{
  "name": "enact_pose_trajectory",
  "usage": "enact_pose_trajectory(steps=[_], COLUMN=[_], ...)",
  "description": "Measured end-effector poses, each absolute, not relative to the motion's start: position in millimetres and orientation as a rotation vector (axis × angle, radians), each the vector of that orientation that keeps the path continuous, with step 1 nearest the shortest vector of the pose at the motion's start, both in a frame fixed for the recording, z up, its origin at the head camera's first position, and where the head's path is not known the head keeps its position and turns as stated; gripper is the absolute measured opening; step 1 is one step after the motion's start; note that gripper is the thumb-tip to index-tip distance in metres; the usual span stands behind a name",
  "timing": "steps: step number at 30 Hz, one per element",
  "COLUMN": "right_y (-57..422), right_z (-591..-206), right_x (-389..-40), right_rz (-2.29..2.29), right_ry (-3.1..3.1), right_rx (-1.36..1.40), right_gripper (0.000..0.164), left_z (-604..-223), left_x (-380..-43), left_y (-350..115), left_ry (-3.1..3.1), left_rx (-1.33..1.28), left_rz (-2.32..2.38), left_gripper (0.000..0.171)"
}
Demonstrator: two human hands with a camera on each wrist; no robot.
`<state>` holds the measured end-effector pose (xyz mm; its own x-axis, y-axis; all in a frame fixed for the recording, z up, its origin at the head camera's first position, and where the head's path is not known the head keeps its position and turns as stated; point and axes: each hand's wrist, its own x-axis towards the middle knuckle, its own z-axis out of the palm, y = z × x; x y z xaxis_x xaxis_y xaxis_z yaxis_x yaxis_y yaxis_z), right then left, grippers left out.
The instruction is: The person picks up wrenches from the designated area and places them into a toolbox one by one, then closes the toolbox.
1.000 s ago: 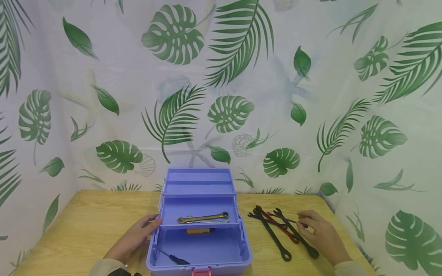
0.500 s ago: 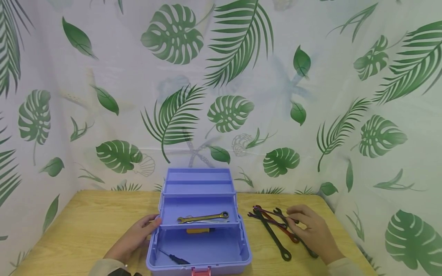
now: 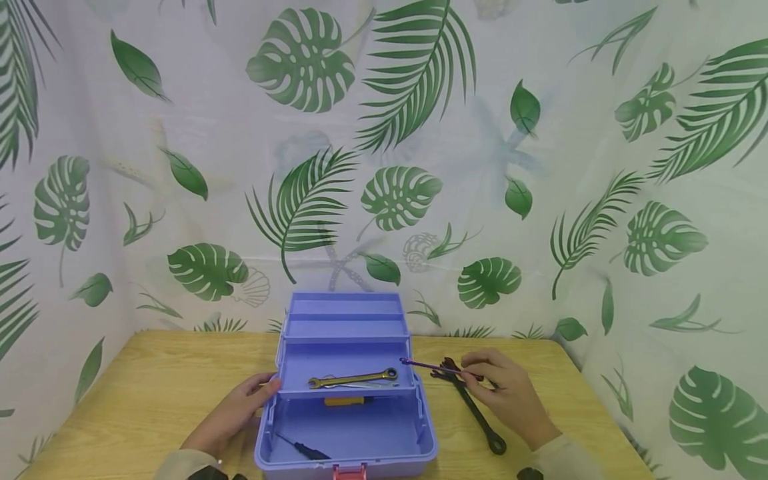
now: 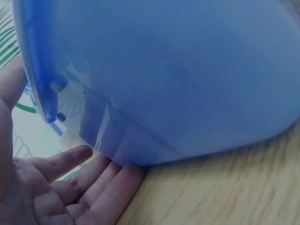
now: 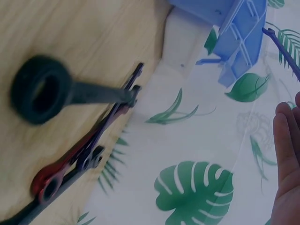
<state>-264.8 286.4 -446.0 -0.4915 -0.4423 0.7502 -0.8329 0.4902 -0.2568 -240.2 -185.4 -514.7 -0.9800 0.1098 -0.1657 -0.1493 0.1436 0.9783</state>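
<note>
My right hand (image 3: 504,393) pinches a slim purple wrench (image 3: 429,365) by one end, off the table; its other end points left over the right edge of the toolbox tray. In the right wrist view, part of that purple wrench (image 5: 284,51) shows above my fingers (image 5: 287,140). The blue-purple toolbox (image 3: 426,433) stands with its tiers raised. My left hand (image 3: 240,407) rests at its left side, thumb on the tray's edge. In the left wrist view, straight fingers (image 4: 112,192) touch the outer wall (image 4: 178,93) low down.
More wrenches, one of them black (image 3: 477,413), lie crossed right of the toolbox; a red one (image 5: 70,154) shows in the right wrist view. A gold wrench (image 3: 354,379) lies in the tray. Below are a black screwdriver (image 3: 309,452) and something yellow (image 3: 344,402).
My right hand has lifted the purple wrench from beside the others and carried it left to the toolbox's right edge. My left hand and the toolbox have stayed still.
</note>
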Motion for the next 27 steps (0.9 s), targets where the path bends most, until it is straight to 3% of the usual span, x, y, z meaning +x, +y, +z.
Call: enact_pose_trajectory(steps=[7, 12, 16, 20, 27], right_y=[250.8, 229.9, 215.8, 203.9, 188.7], right_z=[-445.6, -448.6, -451.9, -453.2, -454.3], right_x=[-277.4, -282.7, -286.7, -288.9, -291.7], right_rz=[0.923, 0.900, 0.824, 0.772, 0.706], right_ry=[-2.083, -2.123, -2.139, -2.136, -2.223], right_rx=[1.171, 1.197, 1.201, 1.206, 1.183], right_gripper=[0.022, 0.006, 0.011, 0.003, 0.005], left_z=[-514.8, -514.7, -514.9, -515.2, -516.6], left_x=[-239.2, -239.4, -240.1, -241.3, -242.5], left_y=[-185.2, -184.5, -184.8, -184.6, -185.7], left_ry=[2.234, 2.228, 2.225, 2.230, 2.212], left_rx=[-0.063, -0.053, -0.057, -0.081, -0.067], left_rz=[1.933, 1.941, 1.941, 1.931, 1.940], left_gripper=[0.068, 0.068, 0.069, 0.070, 0.070])
